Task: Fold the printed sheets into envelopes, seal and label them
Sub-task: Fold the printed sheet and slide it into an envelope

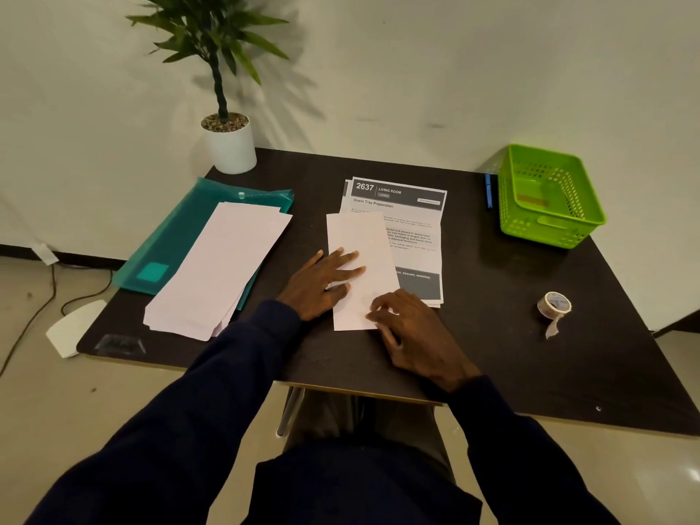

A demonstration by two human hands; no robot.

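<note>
A long folded white sheet (358,240) lies on the stack of printed sheets (411,221) at the middle of the dark table (492,335). My left hand (322,282) presses flat on the folded sheet's left edge, fingers spread. My right hand (413,331) rests on its near lower corner, fingertips curled on the paper. A pile of white envelopes (219,270) sits to the left on a teal folder (178,236). A roll of tape (554,305) with a loose tail lies to the right.
A green plastic basket (549,195) stands at the back right with a blue pen (488,191) beside it. A potted plant (227,142) stands at the back left corner. A cable and a white object lie on the floor at left.
</note>
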